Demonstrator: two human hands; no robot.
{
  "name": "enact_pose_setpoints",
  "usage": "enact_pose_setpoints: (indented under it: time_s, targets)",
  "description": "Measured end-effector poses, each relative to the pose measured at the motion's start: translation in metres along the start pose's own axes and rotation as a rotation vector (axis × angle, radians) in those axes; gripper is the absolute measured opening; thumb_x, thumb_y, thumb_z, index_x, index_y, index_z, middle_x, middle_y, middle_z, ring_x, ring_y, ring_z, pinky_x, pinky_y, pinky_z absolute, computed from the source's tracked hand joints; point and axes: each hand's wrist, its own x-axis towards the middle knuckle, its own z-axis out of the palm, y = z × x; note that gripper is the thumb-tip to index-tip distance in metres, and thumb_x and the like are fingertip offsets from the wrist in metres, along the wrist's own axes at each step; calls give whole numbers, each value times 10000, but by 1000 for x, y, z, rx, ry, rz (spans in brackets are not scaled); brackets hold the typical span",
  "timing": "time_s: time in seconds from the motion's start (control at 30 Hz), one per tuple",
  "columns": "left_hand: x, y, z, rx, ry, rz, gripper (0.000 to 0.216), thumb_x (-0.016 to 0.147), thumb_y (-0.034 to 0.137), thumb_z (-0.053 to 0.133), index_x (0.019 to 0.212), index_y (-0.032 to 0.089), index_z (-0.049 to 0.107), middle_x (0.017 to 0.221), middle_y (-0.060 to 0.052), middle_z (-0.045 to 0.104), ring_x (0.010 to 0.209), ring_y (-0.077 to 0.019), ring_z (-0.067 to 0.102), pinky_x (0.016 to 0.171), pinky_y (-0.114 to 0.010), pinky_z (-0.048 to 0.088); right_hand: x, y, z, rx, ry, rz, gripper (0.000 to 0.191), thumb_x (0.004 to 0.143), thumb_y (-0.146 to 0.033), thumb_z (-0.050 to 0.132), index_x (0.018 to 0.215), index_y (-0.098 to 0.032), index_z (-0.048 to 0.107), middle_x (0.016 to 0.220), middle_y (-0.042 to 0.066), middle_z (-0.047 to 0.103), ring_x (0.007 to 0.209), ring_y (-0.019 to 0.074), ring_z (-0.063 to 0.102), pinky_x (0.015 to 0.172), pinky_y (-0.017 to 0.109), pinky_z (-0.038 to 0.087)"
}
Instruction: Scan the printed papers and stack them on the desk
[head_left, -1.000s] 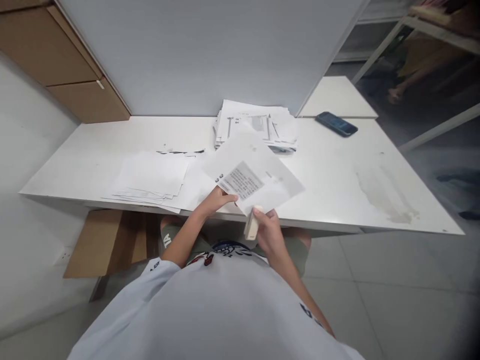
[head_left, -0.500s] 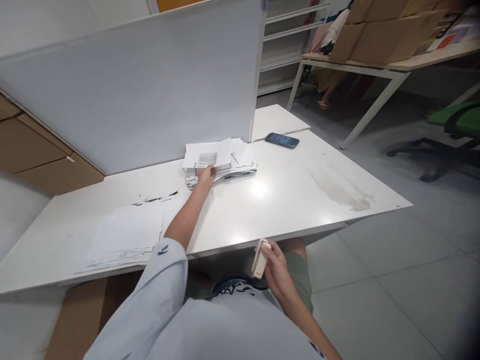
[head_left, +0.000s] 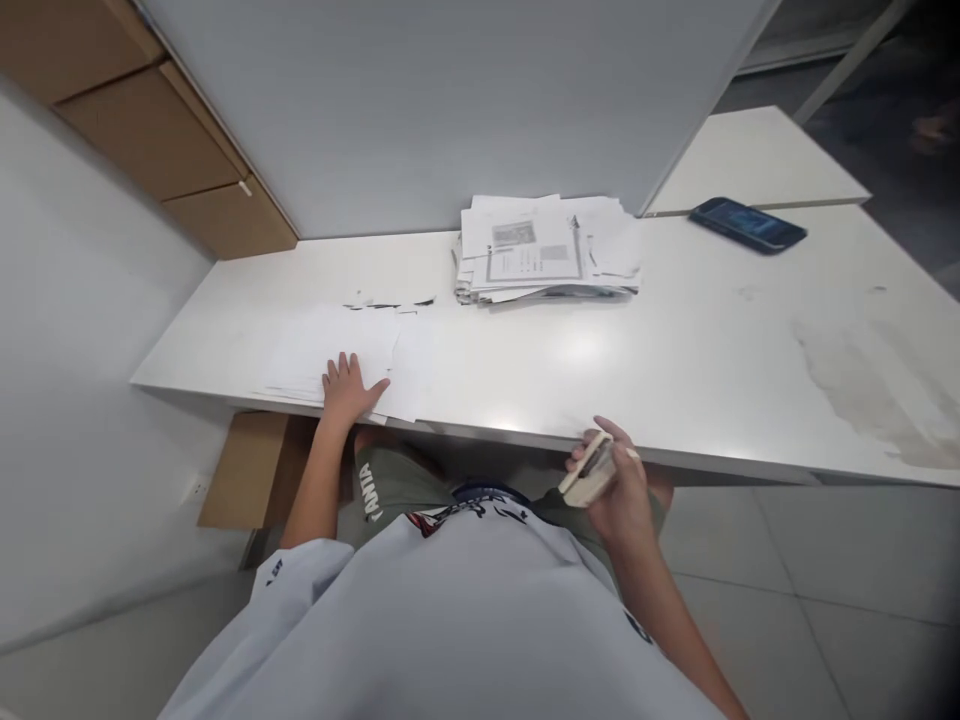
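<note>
Fingers spread, my left hand (head_left: 348, 390) lies flat on a low pile of white paper sheets (head_left: 322, 340) at the front left of the table. My right hand (head_left: 621, 485) is wrapped round a cream-coloured stapler (head_left: 589, 478), held tilted just in front of the table's edge above my lap. Toward the back, against the partition, sits a thicker stack of printed papers (head_left: 536, 250) with uneven edges. Neither hand touches that stack.
A dark smartphone (head_left: 748, 225) lies at the back right of the white table (head_left: 510, 370). Torn dark scraps (head_left: 390, 304) lie behind the low pile. A grey partition (head_left: 450, 110) closes off the back. Cardboard boxes (head_left: 157, 130) stand at left, and another box (head_left: 244, 470) sits below.
My left hand has left the thick stack and come down on the low paper pile at left. My right hand still holds the stapler, now turned differently. The view has swung down and left.
</note>
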Motion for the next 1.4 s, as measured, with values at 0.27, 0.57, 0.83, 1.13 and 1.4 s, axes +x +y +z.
enact_pose_setpoints:
  time_s: [0.27, 0.57, 0.83, 1.13, 1.4]
  targets:
    - [-3, -34, -15, -67, 67, 6, 447, 958, 480, 365, 1173, 185, 622, 1051, -123, 703, 1007, -289, 634, 849, -351, 470, -7, 30, 52, -85, -250, 72, 317, 720, -369, 764, 988, -244, 649, 762, -34, 527, 569, 101, 525, 470, 222, 432]
    - [11, -42, -14, -242, 180, -3, 286, 919, 333, 448, 972, 176, 682, 810, -69, 685, 760, -225, 610, 674, -292, 443, -22, 42, 32, -113, -141, 142, 328, 736, -373, 763, 1005, -233, 636, 667, -37, 561, 541, 108, 524, 482, 222, 419]
    - [9, -23, 10, -374, 302, -3, 312, 873, 206, 495, 1105, 151, 697, 1097, -104, 711, 1050, -242, 623, 940, -326, 457, -23, 39, 17, -68, -29, 117, 346, 694, -361, 790, 977, -234, 635, 656, -45, 567, 526, 105, 527, 456, 212, 409]
    - [-5, 2, -12, -323, 483, 12, 445, 946, 218, 346, 1323, 143, 570, 1289, -132, 627, 1258, -262, 537, 1048, -372, 421, -16, 42, 11, -74, -21, 130, 357, 688, -376, 782, 974, -229, 626, 636, -54, 576, 503, 109, 525, 443, 215, 405]
    - [5, 61, 20, -1, 193, 5, 605, 886, 193, 386, 1485, 116, 359, 1553, -181, 321, 1448, -417, 210, 1117, -684, 186, -7, 43, 11, -46, -13, 142, 383, 691, -404, 765, 985, -220, 601, 578, -52, 601, 469, 110, 510, 455, 214, 413]
